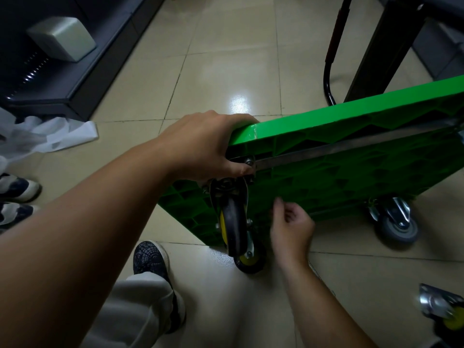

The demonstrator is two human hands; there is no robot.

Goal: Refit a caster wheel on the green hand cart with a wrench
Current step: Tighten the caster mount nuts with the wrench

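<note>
Green cart, corner gripped by left hand.

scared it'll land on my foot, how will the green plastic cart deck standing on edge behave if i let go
Probably topples: the green ribbed plastic cart deck stands on its edge, steadied by the left hand gripping its top corner. Its low edge may slip on the glossy tiled floor. Likely stiff, given ribs and metal bar.

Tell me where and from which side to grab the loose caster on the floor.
Probably grip the loose caster by its steel mounting plate, from above, with the free right hand; the left hand holds the green cart. The plate tilts upward with bare edges, while the wheel is partly out of frame.
</note>
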